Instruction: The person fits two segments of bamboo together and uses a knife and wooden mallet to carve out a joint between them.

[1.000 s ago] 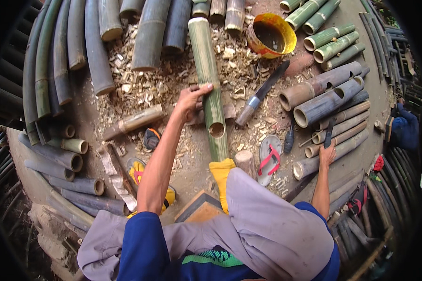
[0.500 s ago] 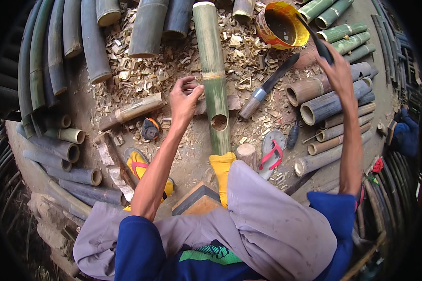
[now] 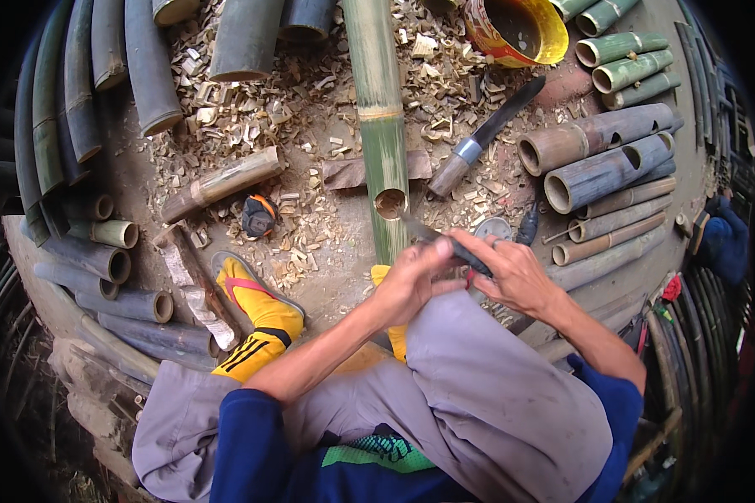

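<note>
A green bamboo pole (image 3: 383,155) runs away from me, with a round hole (image 3: 391,204) cut in its near part. Just over its near end, beside my raised knee, both hands meet at a knife (image 3: 471,260) with a black handle. Its greyish blade points up and left toward the hole, blurred at the tip. My right hand (image 3: 516,277) is closed about the handle. Against the knife, my left hand (image 3: 413,281) has its thumb and fingers pressed; the exact contact is partly hidden. A foot in a yellow sock (image 3: 382,275) sits by the bamboo's near end.
A large dark-bladed knife (image 3: 486,134) lies right of the pole. Beyond it stands a yellow-red bucket (image 3: 554,40). Cut bamboo pieces (image 3: 600,138) line the right, others the left. Wood chips (image 3: 226,109) cover the ground. A tape measure (image 3: 259,215) lies left of the pole.
My right hand has come down from the upper right with the knife to above my knee. My left hand has left the bamboo's side and joined it there. The view has shifted slightly.
</note>
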A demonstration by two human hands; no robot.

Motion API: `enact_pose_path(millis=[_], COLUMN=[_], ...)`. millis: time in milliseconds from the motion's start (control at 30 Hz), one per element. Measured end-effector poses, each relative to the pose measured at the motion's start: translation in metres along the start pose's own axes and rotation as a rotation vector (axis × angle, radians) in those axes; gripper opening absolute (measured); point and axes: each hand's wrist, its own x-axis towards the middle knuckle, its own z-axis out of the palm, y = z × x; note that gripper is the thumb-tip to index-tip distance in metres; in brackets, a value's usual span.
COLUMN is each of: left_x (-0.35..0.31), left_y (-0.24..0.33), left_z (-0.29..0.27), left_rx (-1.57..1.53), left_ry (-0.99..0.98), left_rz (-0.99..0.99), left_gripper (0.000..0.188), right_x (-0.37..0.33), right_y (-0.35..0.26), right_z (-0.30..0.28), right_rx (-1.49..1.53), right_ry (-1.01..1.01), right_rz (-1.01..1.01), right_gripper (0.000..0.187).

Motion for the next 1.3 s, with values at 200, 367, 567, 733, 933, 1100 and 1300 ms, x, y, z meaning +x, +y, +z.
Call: enact_pose_path(millis=[200, 367, 567, 733, 933, 1100, 1300], left_x=[0.035, 0.029, 0.014, 0.012, 0.021, 0.042, 0.036], left_y=[-0.019, -0.014, 0.013, 0.04, 0.041, 0.028, 0.023], left_z=[-0.009, -0.001, -0.01, -0.041, -0.031, -0.013, -0.017], left_rx=[-0.352, -0.248, 0.153, 0.707, 0.56, 0.51, -0.077], left_ry=[0.124, 0.35, 0.479, 0.373, 0.497, 0.256, 0.199], left_rz=[0.098, 0.127, -0.084, -0.275, -0.387, -0.06, 0.141], left_gripper=[0.034, 0.033, 0.032, 0.033, 0.029, 0.025, 0.023], right_x=[0.033, 0.048, 0.031, 0.016, 0.011, 0.015, 0.055], right_y=[0.022, 0.014, -0.006, -0.036, -0.044, -0.023, -0.031], right_z=[-0.014, -0.022, 0.026, 0.107, 0.094, 0.038, -0.017], right_rx=[-0.565, -0.192, 0.231, 0.505, 0.465, -0.126, -0.491], right_ry=[-0.156, -0.435, -0.356, -0.109, 0.0, 0.107, -0.059], right_rz=[-0.216, -0.003, 0.196, 0.306, 0.401, 0.331, 0.132], right_gripper=[0.068, 0.07, 0.068, 0.071, 0.065, 0.061, 0.05])
